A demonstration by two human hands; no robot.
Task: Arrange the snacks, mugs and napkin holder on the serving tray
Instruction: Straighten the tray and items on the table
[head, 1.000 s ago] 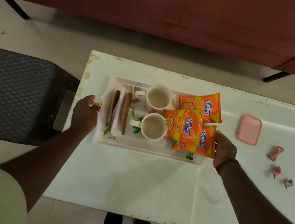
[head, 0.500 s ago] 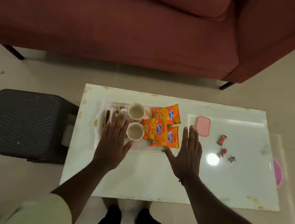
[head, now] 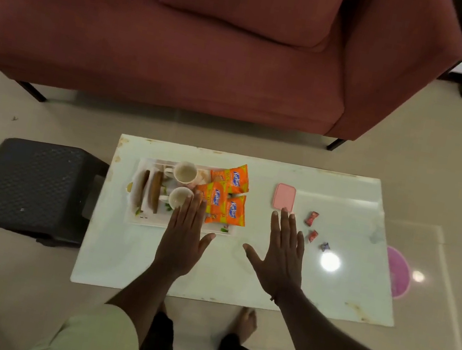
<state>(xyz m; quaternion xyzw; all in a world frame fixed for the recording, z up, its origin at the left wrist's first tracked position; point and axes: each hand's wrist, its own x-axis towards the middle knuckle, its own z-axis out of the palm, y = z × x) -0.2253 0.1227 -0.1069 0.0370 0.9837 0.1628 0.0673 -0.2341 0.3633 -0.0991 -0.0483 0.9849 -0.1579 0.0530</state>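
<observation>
A white serving tray (head: pixel 135 219) lies on the left part of the white table (head: pixel 235 280). On it stand a wooden napkin holder (head: pixel 148 192) at the left, two white mugs (head: pixel 184 172) (head: pixel 178 196) in the middle and three orange snack packets (head: pixel 226 202) at the right. My left hand (head: pixel 184 237) is held flat and open above the tray's front right part, fingers spread, holding nothing. My right hand (head: pixel 281 256) is open the same way over bare table, right of the tray.
A pink lid (head: pixel 284 196) and three small wrapped candies (head: pixel 314 229) lie on the table's right half. A dark stool (head: pixel 32 189) stands left of the table, a red sofa (head: pixel 186 37) behind it. A pink round object (head: pixel 397 272) lies on the floor at the right.
Both hands let go of the tray's ends and drew back, spread flat above the table. The view pulled up and away from the table.
</observation>
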